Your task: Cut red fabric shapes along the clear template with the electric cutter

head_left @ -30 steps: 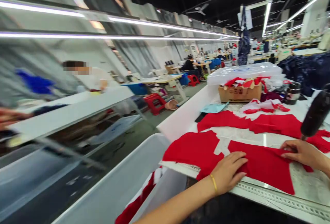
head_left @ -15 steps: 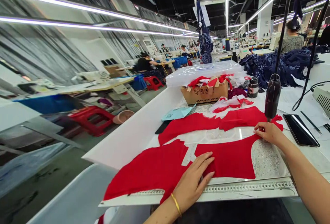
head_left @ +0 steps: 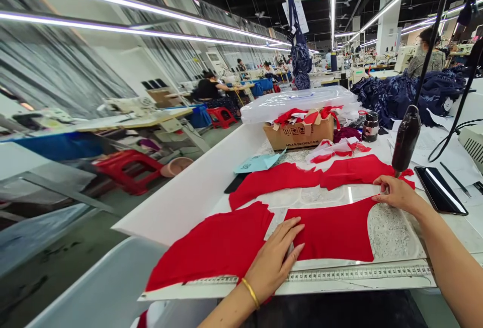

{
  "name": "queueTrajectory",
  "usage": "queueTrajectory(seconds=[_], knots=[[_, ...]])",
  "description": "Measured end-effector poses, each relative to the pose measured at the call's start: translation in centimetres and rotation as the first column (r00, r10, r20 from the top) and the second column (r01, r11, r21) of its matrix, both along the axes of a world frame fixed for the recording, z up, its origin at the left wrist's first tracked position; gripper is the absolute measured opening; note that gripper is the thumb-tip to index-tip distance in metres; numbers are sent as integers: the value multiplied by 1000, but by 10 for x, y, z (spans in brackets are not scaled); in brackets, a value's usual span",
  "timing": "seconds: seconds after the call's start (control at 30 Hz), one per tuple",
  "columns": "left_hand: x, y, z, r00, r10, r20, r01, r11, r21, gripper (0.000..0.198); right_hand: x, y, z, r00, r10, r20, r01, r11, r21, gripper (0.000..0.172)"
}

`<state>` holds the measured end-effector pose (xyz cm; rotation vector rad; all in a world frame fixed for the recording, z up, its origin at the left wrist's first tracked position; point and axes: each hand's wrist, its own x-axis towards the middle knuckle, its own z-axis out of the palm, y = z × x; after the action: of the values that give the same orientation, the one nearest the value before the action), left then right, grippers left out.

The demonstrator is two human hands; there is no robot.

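My left hand (head_left: 273, 253) lies flat with fingers stretched out, across the inner edges of two cut red fabric pieces. One is the long left piece (head_left: 211, 245); the other is the right piece (head_left: 332, 232). My right hand (head_left: 398, 193) is at the upper right corner of the right piece, its thumb at the fabric and a gap between thumb and curled forefinger. A dark bottle-shaped handle (head_left: 406, 137) on a black rod hangs just behind that hand; I cannot tell whether they touch. More red fabric (head_left: 279, 179) lies farther back.
A measuring tape (head_left: 335, 273) runs along the table's front edge. Behind the fabric stand a cardboard box (head_left: 298, 138) with scraps, and a dark jar (head_left: 370, 127). A phone (head_left: 440, 190) and a pencil (head_left: 455, 179) lie at right. Navy fabric (head_left: 407, 94) is heaped behind.
My left hand has slid slightly left, and the left red piece now sits a little farther left. My right thumb and forefinger have parted. The dark handle appears farther right and more tilted.
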<state>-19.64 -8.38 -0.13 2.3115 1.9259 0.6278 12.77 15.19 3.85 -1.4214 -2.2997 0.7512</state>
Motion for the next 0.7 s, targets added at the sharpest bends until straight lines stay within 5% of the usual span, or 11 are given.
queueTrajectory(seconds=[0.2,0.7], knots=[[1,-1,-1,1000,5,29,-5,1000,1,39,7,5,1,1000,14,-15,-14,1000,7,46],[7,5,7,1000,1,1,-1,1000,-6,35,17,20,-15,996,40,-79,-35,998,56,21]])
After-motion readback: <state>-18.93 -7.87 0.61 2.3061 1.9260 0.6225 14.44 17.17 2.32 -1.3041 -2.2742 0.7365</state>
